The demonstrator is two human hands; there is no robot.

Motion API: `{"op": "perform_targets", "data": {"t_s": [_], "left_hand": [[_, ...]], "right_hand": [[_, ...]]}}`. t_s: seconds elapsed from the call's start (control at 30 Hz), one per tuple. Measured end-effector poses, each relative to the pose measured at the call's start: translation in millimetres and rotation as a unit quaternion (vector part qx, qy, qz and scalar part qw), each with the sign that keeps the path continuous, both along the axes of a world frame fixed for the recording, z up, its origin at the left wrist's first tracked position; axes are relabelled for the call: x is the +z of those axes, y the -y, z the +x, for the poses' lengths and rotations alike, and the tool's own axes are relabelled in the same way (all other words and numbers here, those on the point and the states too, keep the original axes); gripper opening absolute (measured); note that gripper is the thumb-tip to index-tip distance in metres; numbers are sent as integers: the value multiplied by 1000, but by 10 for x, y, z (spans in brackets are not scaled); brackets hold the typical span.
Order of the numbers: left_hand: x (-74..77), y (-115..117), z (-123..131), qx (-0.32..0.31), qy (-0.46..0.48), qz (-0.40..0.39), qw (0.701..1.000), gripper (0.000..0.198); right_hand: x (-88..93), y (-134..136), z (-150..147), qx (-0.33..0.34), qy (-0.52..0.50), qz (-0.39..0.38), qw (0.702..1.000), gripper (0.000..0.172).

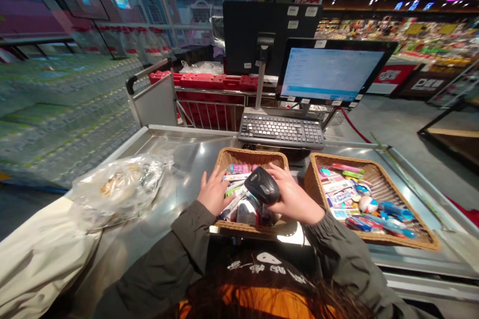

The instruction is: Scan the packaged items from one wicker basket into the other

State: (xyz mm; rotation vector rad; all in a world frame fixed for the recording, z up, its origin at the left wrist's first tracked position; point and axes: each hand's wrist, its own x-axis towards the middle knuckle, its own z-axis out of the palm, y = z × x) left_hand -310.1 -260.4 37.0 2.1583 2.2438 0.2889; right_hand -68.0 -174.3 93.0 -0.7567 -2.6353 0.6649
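Note:
In the head view, a black computer mouse is over the middle wicker basket. My right hand grips it from the right side, thumb below and fingers above. My left hand is at the basket's left side, fingers spread, touching or just above the small packets inside and holding nothing. The basket holds several bright boxes and packets, partly hidden by the mouse and my hands. To the right, a second wicker basket contains toothpaste-like boxes, a ball-shaped item and blue packages.
Behind the baskets a black keyboard lies below a lit monitor. A clear plastic bag with brownish contents sits on the metal counter at left, near beige cloth. A cart with red crates stands beyond.

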Motion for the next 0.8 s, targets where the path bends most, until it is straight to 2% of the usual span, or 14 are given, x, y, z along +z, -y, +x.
{"op": "perform_targets", "data": {"t_s": [0.13,0.23,0.33,0.43,0.5,0.6,0.7,0.8], "left_hand": [[267,-86,132,-52,5,48,997,20],[391,-279,341,-118,12,76,990,22],[472,-549,690,-191,26,82,978,22],[496,-844,1161,-262,34,62,962,22],[453,-1047,1505,-302,34,42,952,23],[294,-1377,2008,-336,31,18,941,23],[85,-1732,2451,-341,20,3,940,22],[-106,-2065,2816,-332,3,-8,943,25]], "right_hand": [[-24,-17,158,-38,-11,-7,999,61],[-6,-46,429,-89,-39,8,995,60],[34,-66,798,-150,-81,52,984,57],[81,-61,1209,-240,-106,81,962,62],[99,-49,1479,-294,-106,91,946,64],[84,-37,1852,-361,-120,94,920,61],[26,-50,2162,-413,-127,96,897,64],[-23,-94,2386,-434,-122,100,887,64]]}}
